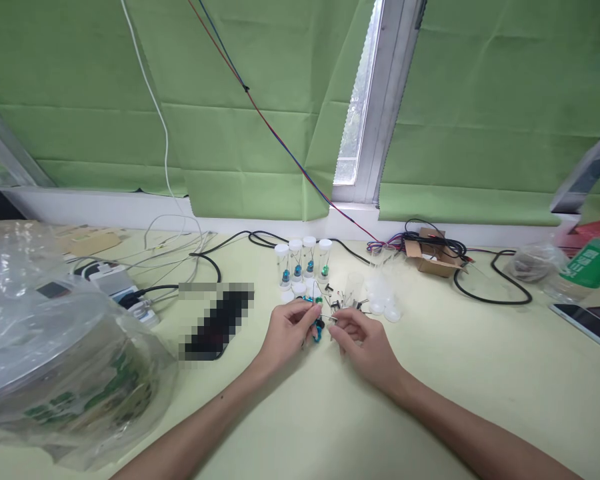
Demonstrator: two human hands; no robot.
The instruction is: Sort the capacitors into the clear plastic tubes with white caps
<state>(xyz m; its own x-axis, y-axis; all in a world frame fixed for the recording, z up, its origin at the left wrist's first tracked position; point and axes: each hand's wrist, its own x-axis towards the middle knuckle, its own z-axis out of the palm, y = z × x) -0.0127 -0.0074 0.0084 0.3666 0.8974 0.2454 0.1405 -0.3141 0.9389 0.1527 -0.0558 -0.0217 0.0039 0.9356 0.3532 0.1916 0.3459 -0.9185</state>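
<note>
Left hand (294,325): thumb and index pinched on a thin metal piece (329,317). Right hand (363,337): thumb and index nearly together at its other end; can't tell if gripping. Blue parts (319,333) just beside left fingertips. White-capped tubes (295,261) upright beyond, translucent caps (381,297) piled right, cardboard box (431,261) farther back.

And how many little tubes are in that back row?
4, beyond the left hand: first tube, second tube, third tube, blue pieces inside; fourth tube, green piece. More may hide in front.
</note>
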